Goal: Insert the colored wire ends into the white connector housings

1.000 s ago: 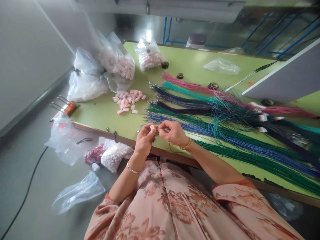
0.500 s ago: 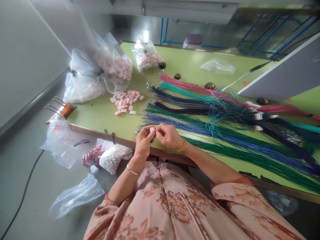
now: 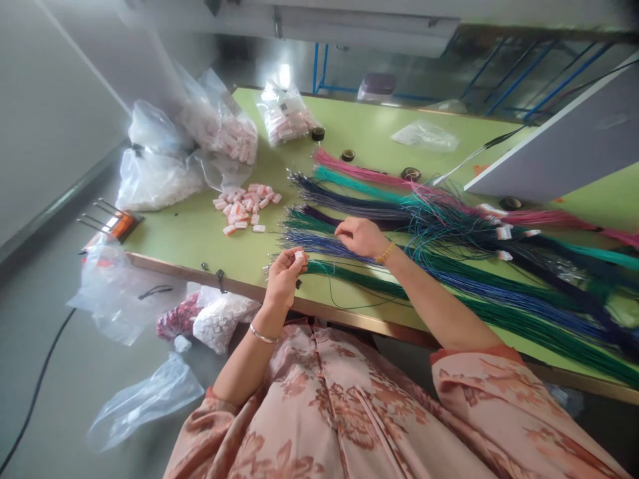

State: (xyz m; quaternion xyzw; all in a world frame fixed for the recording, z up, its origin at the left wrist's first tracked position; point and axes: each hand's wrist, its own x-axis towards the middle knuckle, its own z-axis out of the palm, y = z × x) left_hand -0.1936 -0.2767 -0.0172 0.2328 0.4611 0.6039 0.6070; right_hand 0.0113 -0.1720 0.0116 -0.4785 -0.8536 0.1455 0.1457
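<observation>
My left hand (image 3: 283, 276) is closed on a small white connector (image 3: 299, 256) above the table's front edge. A thin green wire (image 3: 330, 285) runs from near that connector and loops to the right. My right hand (image 3: 362, 237) is over the dark and blue wire bundles, its fingers bent together; whether a wire is between the fingertips is too small to tell. Blue wires (image 3: 449, 283) and green wires (image 3: 499, 319) lie lengthwise across the table. A pile of white and orange connectors (image 3: 244, 205) sits left of the wires.
Clear bags of connectors (image 3: 287, 120) stand at the back left of the green table (image 3: 190, 229). Black tape rolls (image 3: 348, 155) lie behind the pink wires (image 3: 364, 167). An orange holder with metal rods (image 3: 122, 226) is at the left edge. A grey panel (image 3: 559, 140) rises at the right.
My right hand has moved away from my left hand, right and up over the wires. The left hand stays closed on the connector, and the green wire loop now shows. The view has shifted slightly.
</observation>
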